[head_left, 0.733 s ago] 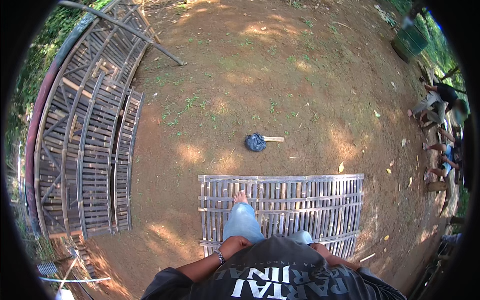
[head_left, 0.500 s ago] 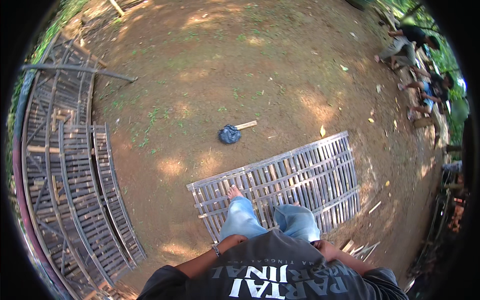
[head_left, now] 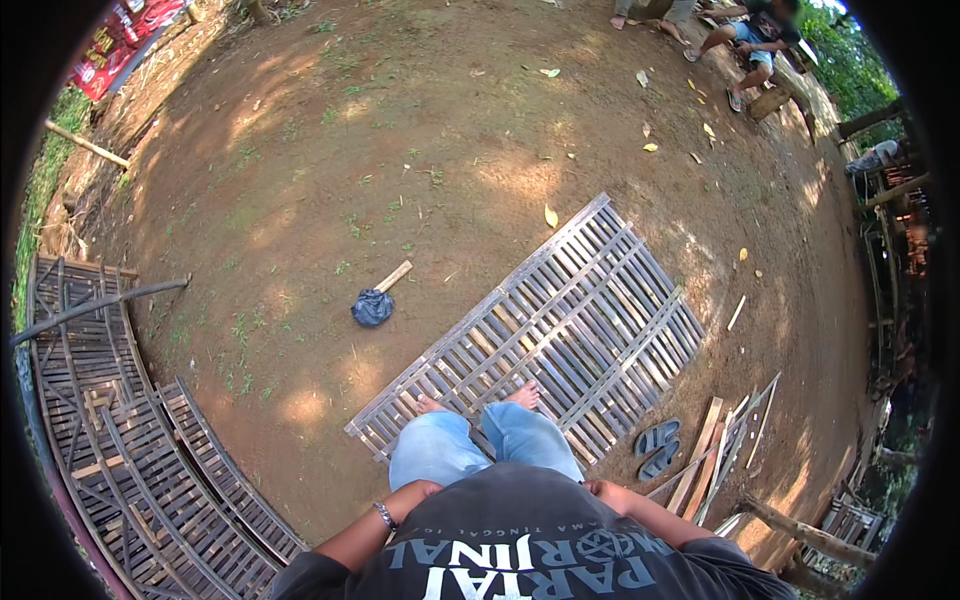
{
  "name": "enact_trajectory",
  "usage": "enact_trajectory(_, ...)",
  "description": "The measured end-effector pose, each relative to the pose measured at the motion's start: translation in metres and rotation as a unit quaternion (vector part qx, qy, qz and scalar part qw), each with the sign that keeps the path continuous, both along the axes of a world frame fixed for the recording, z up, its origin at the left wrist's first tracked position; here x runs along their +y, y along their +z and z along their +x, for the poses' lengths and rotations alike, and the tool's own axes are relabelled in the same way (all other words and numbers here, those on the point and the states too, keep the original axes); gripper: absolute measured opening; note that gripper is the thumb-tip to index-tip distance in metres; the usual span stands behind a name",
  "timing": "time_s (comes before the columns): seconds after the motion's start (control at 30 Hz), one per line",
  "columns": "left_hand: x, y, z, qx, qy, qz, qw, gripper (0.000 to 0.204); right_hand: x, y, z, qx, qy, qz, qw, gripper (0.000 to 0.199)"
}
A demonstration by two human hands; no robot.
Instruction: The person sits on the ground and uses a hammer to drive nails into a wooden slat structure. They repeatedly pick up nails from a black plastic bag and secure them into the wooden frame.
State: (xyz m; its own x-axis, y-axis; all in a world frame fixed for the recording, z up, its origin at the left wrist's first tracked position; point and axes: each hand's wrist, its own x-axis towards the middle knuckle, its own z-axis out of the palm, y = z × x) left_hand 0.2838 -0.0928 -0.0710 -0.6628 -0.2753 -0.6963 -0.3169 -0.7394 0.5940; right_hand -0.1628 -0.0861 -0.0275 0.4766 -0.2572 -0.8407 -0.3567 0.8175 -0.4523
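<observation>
Both of my arms hang bent at my sides. My left hand [head_left: 413, 493], with a bracelet [head_left: 383, 515] on its wrist, rests at my left hip against the light blue jeans [head_left: 432, 452]. My right hand [head_left: 607, 494] lies at the other hip, by the hem of my dark printed T-shirt [head_left: 500, 510]. The fingers of both hands are hidden by the shirt and jeans, so what they hold, if anything, does not show. My bare feet are on a slatted bamboo panel [head_left: 560, 320] lying on the ground.
Ahead on the dirt lies a black plastic bag [head_left: 372, 308] with a wooden stick [head_left: 394, 277]. Dark sandals [head_left: 657, 448] and wooden strips [head_left: 700, 465] lie to my right. More slatted bamboo panels [head_left: 130, 440] stand at left. A person [head_left: 765, 40] sits at the far right.
My view has turned to the right, bringing the sandals and wooden strips into sight. My right foot now shows ahead on the panel. Both hands stay at my hips.
</observation>
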Motion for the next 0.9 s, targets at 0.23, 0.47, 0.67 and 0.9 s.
enact_trajectory(0.23,-0.096,-0.019,-0.018,-0.212,0.096,-0.138,0.963,0.027,0.009,-0.057,-0.026,-0.078,-0.024,0.162,0.983,0.036)
enact_trajectory(0.47,-0.195,-0.132,0.051,-0.311,0.062,-0.18,0.931,0.031,-0.027,-0.089,-0.029,-0.056,-0.021,0.194,0.979,0.034)
enact_trajectory(0.67,-0.258,-0.338,0.135,-0.454,-0.147,-0.202,0.855,0.038,-0.065,-0.208,-0.048,0.232,-0.235,0.085,0.94,0.012)
enact_trajectory(0.9,-0.362,-0.471,0.174,-0.597,-0.14,-0.247,0.751,0.073,-0.072,-0.354,-0.065,0.359,-0.151,0.082,0.917,0.018)
